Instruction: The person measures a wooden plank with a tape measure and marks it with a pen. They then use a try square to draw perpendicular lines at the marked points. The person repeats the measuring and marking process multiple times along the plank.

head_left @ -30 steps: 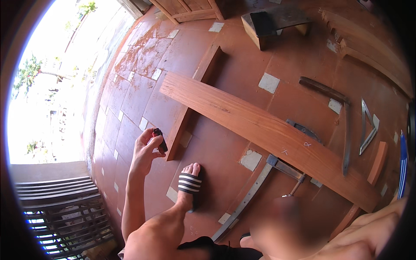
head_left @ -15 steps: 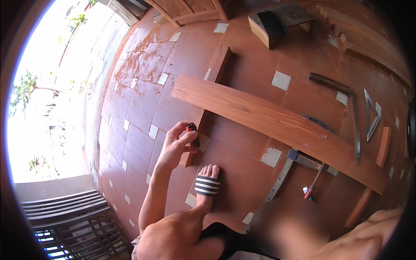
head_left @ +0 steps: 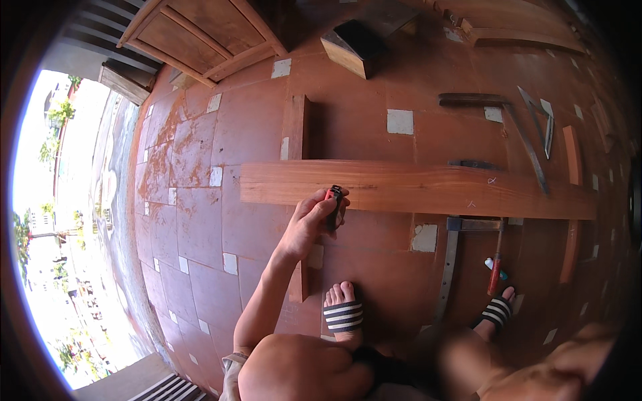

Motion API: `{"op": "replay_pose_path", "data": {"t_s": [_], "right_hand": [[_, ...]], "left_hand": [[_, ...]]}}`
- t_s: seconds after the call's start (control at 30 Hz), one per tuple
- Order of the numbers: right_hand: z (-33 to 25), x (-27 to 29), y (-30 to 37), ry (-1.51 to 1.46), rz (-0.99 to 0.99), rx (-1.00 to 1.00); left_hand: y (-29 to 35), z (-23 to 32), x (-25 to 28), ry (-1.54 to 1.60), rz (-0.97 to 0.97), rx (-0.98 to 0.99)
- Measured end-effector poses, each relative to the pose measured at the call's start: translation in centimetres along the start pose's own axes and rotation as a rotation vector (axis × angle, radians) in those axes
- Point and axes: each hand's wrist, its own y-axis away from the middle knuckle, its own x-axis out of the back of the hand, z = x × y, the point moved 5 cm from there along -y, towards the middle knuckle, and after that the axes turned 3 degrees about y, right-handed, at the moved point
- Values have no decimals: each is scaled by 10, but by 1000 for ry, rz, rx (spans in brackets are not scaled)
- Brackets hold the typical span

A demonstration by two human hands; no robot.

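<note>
A: What is in the grip?

B: From my far seat I see the left hand (head_left: 309,224) closed on a small black-and-red tool (head_left: 334,208); the thumb and the fingers pinch it; its longer side runs roughly away from the person.

A: And the right hand?

B: I cannot tell its state; at the lower right I have only blurred skin, no clear fingers.

A: Where is the board, from the grip?

B: The board (head_left: 414,190) passes behind the tool in my view; whether they touch, I cannot tell; its long axis goes left to right, almost straight across; the grip is closer to its left end, so the greater part lies rightward; the left hand is the nearer one that I can see.

A: Further out?

B: The board crosses a left strip (head_left: 297,127) and a right strip (head_left: 570,250); a clamp (head_left: 475,225) lies at its near side; beyond is an L-shaped tool (head_left: 471,99), whose blade end overlaps the board in my view.

A: Any brand or writing?

B: I can read no brand and no label; two small white marks, hand-drawn as I judge, stand on the board toward its right end; the sandals (head_left: 343,317) show only stripes.
</note>
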Motion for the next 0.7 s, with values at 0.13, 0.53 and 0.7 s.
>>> {"op": "replay_pose_path", "data": {"t_s": [0.13, 0.53, 0.7], "right_hand": [[29, -23, -7, 11, -27, -25], [238, -12, 65, 672, -428, -885], [213, 59, 16, 973, -574, -454]], "left_hand": [[-9, -10, -1, -160, -182, 30], [11, 42, -15, -1176, 23, -462], [-6, 56, 122, -1138, 203, -454]]}}
